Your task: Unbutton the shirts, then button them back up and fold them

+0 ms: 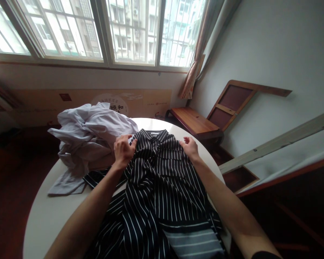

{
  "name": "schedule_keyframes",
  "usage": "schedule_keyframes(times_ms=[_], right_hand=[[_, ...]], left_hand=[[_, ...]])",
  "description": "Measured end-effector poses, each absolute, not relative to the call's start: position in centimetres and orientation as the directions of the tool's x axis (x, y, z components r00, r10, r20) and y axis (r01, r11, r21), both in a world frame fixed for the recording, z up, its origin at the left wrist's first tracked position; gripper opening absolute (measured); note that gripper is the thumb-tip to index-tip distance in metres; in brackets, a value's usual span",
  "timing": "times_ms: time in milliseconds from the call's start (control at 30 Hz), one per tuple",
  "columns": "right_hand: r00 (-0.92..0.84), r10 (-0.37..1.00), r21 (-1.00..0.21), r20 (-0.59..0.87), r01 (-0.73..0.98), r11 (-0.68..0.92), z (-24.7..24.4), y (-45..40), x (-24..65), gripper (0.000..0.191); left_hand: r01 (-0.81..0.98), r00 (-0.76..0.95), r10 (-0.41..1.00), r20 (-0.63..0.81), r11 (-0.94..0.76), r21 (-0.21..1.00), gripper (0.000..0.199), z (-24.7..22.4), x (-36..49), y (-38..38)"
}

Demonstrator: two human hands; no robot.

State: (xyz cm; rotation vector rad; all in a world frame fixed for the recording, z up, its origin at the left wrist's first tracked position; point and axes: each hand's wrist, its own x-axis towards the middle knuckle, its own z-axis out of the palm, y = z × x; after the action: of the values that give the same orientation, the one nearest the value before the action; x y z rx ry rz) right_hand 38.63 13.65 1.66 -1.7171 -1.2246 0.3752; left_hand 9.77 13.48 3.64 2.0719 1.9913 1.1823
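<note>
A black shirt (pixel 167 172) with white stripes lies spread on a round white table (pixel 40 216), its collar at the far end and its body creased. My left hand (pixel 123 150) is closed at the shoulder on the left of the collar, thumb and fingers pinching the cloth. On the opposite shoulder, my right hand (pixel 189 148) pinches the edge of the fabric with curled fingers. Near the bottom, part of the hem is turned over and shows a greyer underside. One dark sleeve sticks out to the left beneath my left forearm.
A heap of pale grey-white cloth (pixel 89 129) sits on the table's left side, partly hanging toward its edge. Beyond the table stand a wooden bench (pixel 193 120) and a tilted wooden panel (pixel 232 102). A printed cardboard sheet (pixel 151 100) leans under the barred window.
</note>
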Motion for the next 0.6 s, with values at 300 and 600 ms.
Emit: schedule_keyframes(times_ms=[300,600], right_hand=[[0.208,0.975,-0.91,-0.079,0.384,-0.155,1.2,16.4,41.1,0.005],[0.217,0.886,-0.575,0.41,0.816,0.066,8.4,20.5,40.4,0.03]], left_hand=[[0.854,-0.132,0.901,0.413,-0.107,0.508,0.023,4.2,7.8,16.3],[0.959,0.044,0.802,0.596,-0.2,0.199,0.028,12.7,4.3,20.7]])
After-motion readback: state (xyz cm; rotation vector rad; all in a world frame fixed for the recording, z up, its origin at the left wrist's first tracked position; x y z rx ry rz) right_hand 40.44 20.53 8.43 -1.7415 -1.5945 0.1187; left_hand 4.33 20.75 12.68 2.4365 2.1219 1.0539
